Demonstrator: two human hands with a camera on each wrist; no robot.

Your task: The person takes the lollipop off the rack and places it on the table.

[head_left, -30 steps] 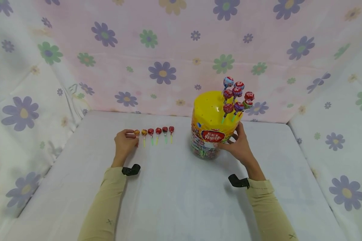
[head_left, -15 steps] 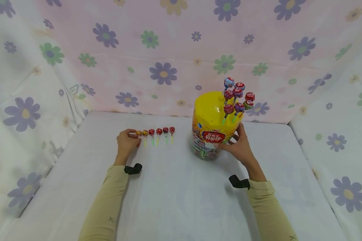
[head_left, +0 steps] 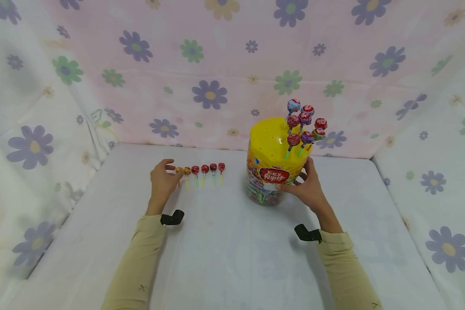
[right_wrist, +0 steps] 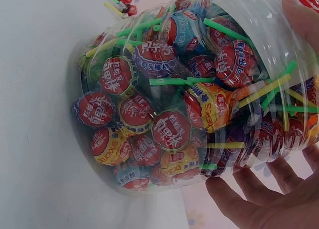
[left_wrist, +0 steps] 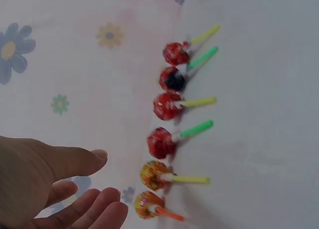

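Note:
My left hand point(head_left: 163, 180) is beside the left end of a row of wrapped lollipops, its fingers spread and its thumb extended. The left wrist view shows a gap between the fingers and the orange-wrapped lollipop point(left_wrist: 148, 205) with the orange stick. A second orange-wrapped lollipop point(left_wrist: 155, 175) lies next to it, followed by several red ones point(left_wrist: 162, 143) on green or yellow sticks. My right hand point(head_left: 309, 187) grips the side of a large clear jar point(right_wrist: 149, 84) filled with lollipops. Several more lollipops point(head_left: 304, 118) stand upright in the right part of its yellow lid point(head_left: 267, 135).
A white cloth covers the table point(head_left: 232, 245). Behind it hangs a pink flowered curtain point(head_left: 236, 86), with white flowered cloth on both sides. Small holes dot the left part of the jar lid. Each wrist wears a black camera mount point(head_left: 172, 218).
My left thumb and fingers have spread apart and come away from the leftmost lollipop, which sits slightly closer to its neighbour. The right hand stays on the jar.

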